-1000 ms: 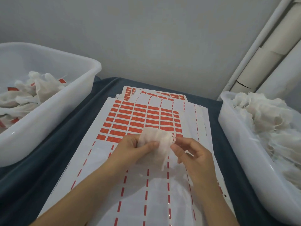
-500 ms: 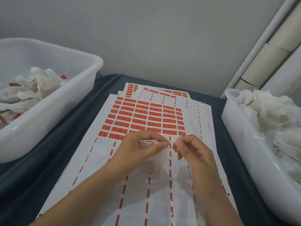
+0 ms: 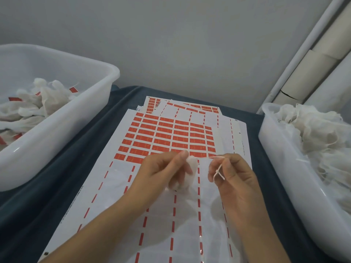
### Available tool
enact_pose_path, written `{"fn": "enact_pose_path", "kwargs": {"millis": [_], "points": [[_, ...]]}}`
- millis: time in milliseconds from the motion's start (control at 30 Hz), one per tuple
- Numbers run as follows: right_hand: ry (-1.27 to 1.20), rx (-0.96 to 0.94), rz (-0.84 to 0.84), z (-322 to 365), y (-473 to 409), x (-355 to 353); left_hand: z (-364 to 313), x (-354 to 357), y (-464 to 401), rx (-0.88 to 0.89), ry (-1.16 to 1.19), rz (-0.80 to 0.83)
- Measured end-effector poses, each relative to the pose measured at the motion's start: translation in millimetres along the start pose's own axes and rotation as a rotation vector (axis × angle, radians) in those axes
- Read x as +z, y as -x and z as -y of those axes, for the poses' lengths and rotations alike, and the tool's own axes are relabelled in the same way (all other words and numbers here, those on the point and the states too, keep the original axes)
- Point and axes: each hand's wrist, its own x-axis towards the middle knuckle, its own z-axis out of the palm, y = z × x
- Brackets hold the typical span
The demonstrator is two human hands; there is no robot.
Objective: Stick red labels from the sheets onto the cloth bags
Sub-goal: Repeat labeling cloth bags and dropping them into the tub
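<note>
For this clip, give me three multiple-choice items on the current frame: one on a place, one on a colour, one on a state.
1. Where are the bags that already carry red labels?
A. left tub
B. right tub
C. on the label sheet

2. What colour is the cloth under the label sheets?
A. white
B. dark blue
C. green

3. What is the right hand doing?
A. lying flat on the sheet
B. pinching the drawstring
C. peeling off a label

Answers:
1 A: red strips show among the bags in the left tub.
2 B: dark blue cloth frames the label sheets.
3 B: the right hand pinches the drawstring of the cloth bag that the left hand holds.
</note>
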Motion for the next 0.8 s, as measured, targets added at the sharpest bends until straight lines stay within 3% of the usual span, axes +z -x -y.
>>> {"fn": "enact_pose_path", "kwargs": {"millis": [67,133,200,300,367,433,533,600,700,800], "points": [[0.017,0.005,0.055,0,1,-1,-2,3,3,-0.119,0.044,0.206],[0.05,0.016,0.146,1,2,-1,-1,6,-1,-0.282,0.112,0.298],[0.101,0.047,0.29,2,4,1,-1,4,-7,-0.438,0.315,0.27],[0.237,0.117,0.441,1,6,5,0,-7,-12,-0.474,0.683,0.162],[0.339,0.157,0.442,-1,4,5,1,-17,-13,-0.5,0.902,0.095],[0.372,0.198,0.293,-1,1,1,-1,-23,-14,-0.516,0.966,0.061],[0.399,0.165,-0.003,-5,-3,-5,-5,-24,-12,-0.512,0.699,0.12],[0.461,0.059,-0.097,-8,-3,-2,-9,-17,-10,-0.53,0.436,0.216],[0.524,-0.112,-0.041,-13,1,6,-11,-3,-9,-0.595,0.05,0.357],[0.559,-0.162,0.052,-20,3,12,-8,3,-6,-0.546,-0.068,0.492]]}}
